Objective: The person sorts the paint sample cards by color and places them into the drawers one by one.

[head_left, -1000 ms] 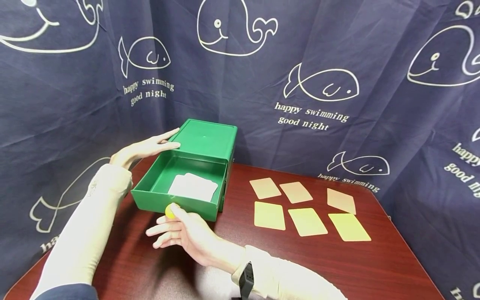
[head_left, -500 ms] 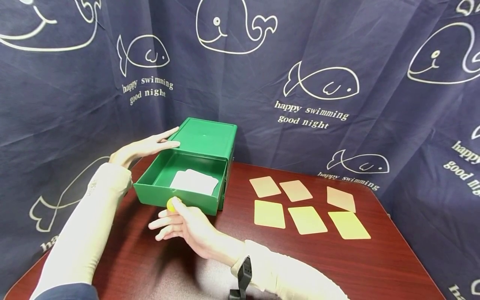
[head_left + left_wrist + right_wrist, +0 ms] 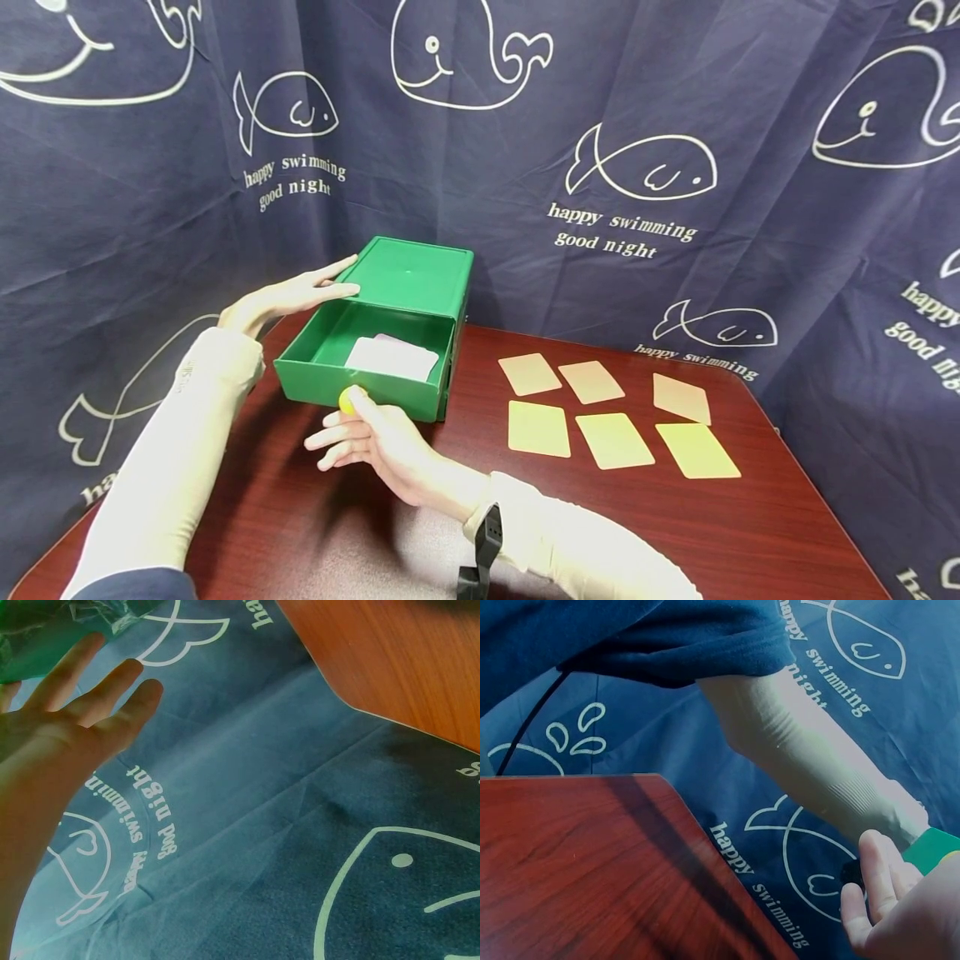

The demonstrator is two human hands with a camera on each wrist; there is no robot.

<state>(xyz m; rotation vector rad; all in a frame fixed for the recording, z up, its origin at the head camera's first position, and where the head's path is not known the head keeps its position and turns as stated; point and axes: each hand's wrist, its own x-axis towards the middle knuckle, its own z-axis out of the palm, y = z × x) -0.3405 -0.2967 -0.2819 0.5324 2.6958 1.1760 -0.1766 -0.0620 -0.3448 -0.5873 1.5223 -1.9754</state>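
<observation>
A green drawer box [image 3: 417,277] stands on the dark red table [image 3: 675,533]. Its drawer [image 3: 324,377] is partly out, with white cards [image 3: 392,358] lying inside. My right hand [image 3: 371,437] pinches the round yellow knob [image 3: 347,400] on the drawer front, the other fingers spread out to the left. My left hand [image 3: 292,296] rests flat with straight fingers against the box's left top edge. The left wrist view shows those straight fingers [image 3: 97,690] against the green box [image 3: 30,645]. In the right wrist view my right hand [image 3: 900,907] sits beside the green drawer [image 3: 934,847].
Several yellow cards [image 3: 611,408] lie in two rows on the table to the right of the box. A dark blue curtain [image 3: 645,167] with white fish drawings hangs behind and around the table. A watch [image 3: 487,537] is on my right wrist.
The drawer has slid further back into the box, with my right hand on the knob moving along. The left hand has stayed put.
</observation>
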